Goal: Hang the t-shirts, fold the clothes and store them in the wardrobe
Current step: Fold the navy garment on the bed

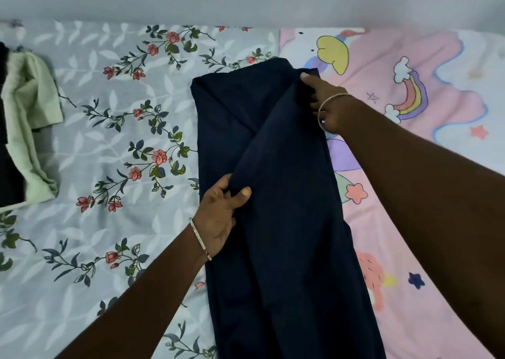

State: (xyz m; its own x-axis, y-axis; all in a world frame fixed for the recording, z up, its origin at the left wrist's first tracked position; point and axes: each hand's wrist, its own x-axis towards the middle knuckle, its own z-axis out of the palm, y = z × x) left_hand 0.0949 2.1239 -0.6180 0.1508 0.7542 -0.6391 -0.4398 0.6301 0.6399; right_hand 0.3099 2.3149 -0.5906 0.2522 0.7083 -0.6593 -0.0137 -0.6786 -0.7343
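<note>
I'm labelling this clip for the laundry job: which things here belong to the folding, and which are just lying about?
Part of the job: navy garment, gripped by the left hand and pinched by the right hand; light green garment and black garment at the left edge, probably waiting.
Just lying about: floral sheet and pink cartoon sheet, both bedding under the navy garment.

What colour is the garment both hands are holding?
The plain cloth garment is dark navy blue; head view.

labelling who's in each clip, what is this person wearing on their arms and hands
Both forearms are bare, with no sleeves in view. The left hand has a thin pale bangle at the wrist; the right hand has a thin metallic bangle.
</note>
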